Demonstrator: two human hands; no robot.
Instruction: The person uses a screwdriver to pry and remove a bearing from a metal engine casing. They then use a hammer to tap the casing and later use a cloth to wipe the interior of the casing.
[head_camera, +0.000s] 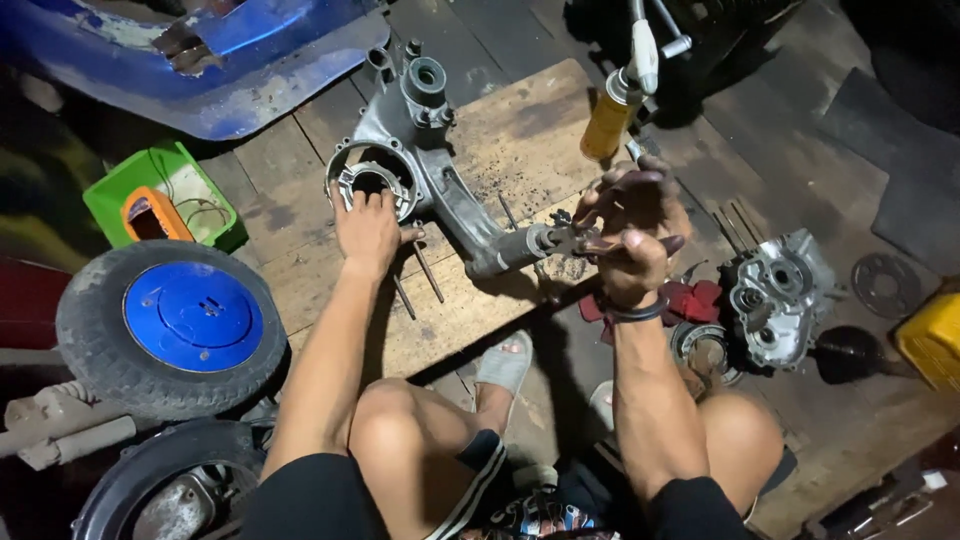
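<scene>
A grey metal engine casing (440, 170) lies on a wooden board (520, 130) in front of me. My left hand (367, 228) rests flat on the casing's round opening (372, 180), fingers spread. My right hand (630, 225) is closed around a small dark part at the casing's tube end (520, 248); what that part is I cannot make out. Two thin metal rods (425, 275) lie on the board just below my left hand.
A second grey engine casing (780, 290) sits at right with a red part (695, 300) beside it. A yellow spray can (607, 120) stands behind. At left are a tyre on a blue rim (170, 325), a green box (165, 195) and a blue body panel (200, 60).
</scene>
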